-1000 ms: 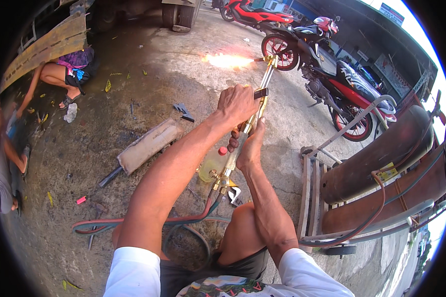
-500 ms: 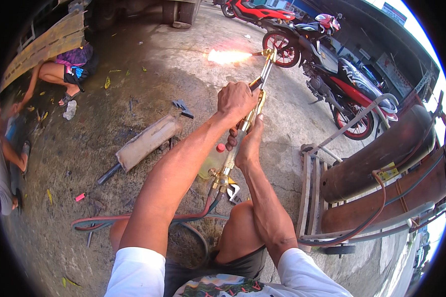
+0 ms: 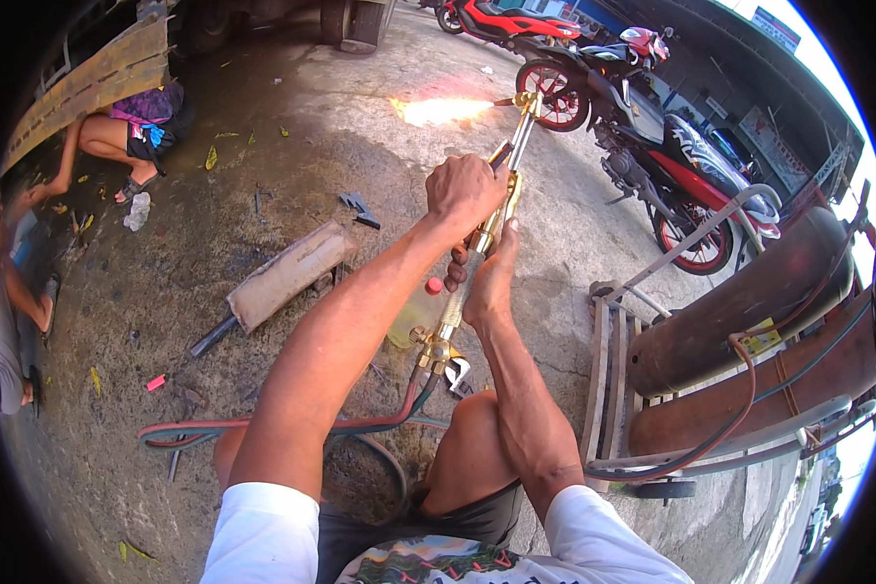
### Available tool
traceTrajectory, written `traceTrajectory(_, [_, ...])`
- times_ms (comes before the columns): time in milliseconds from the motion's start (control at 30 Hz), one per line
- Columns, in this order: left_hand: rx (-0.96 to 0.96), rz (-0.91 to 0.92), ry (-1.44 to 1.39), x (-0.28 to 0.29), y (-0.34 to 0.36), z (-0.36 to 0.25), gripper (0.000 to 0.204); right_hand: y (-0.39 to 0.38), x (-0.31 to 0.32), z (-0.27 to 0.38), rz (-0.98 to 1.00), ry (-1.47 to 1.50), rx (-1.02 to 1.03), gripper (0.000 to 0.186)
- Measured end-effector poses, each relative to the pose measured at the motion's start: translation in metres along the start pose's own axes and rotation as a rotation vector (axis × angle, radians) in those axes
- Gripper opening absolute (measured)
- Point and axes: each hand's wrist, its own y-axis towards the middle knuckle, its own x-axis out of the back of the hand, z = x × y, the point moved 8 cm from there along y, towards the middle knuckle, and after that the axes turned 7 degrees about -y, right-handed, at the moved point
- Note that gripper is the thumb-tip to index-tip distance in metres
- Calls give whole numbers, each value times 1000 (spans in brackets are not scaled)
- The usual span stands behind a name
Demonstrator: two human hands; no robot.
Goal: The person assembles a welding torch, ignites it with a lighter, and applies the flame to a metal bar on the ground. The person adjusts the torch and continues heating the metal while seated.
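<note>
Reaching forward over the ground, two bare arms come up from white sleeves. The left arm [image 3: 326, 365] is slanted and far out, and the right arm [image 3: 526, 409] is bent more, beside a knee. The left hand [image 3: 463, 193] is on the upper part of a long torch [image 3: 484, 240], curled up like a fist; its fingertips are hidden, so I cannot tell what they pinch. The right hand [image 3: 493, 287] is lower down, with its fingers [image 3: 455, 277] wrapped around the torch handle.

Two motorbikes can be seen: a near one [image 3: 691, 165] and a far red one [image 3: 506, 29]. Two big gas tanks, one dark [image 3: 740, 311] and one brown [image 3: 749, 375], lie slanted on one cart [image 3: 603, 384] at the right. Two other people, one crouching [image 3: 146, 131] and one lower down [image 3: 10, 331], are at the left edge. Two hoses, one red [image 3: 200, 424] and one green [image 3: 180, 444], run to the torch. One brown block [image 3: 292, 277] and one small pink piece [image 3: 156, 383] lie on the ground.

The torch is in front of the body, shiny gold and silver, tilted up to the right. Its bent tip points left, with a bright yellow-white flame [image 3: 443, 110] coming out.
</note>
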Motion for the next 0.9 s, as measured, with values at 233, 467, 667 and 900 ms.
traceTrajectory(233, [-388, 111, 83, 3, 3, -1, 44, 0, -10, 1, 65, 38, 9, 66])
traceTrajectory(467, [-589, 151, 311, 36, -69, -10, 38, 4, -3, 1, 31, -42, 85, 68])
traceTrajectory(667, [-846, 636, 390, 23, -217, 11, 24, 11, -1, 1, 70, 83, 15, 67])
traceTrajectory(900, [-1011, 497, 416, 16, -217, 11, 17, 9, 3, 1, 74, 84, -9, 67])
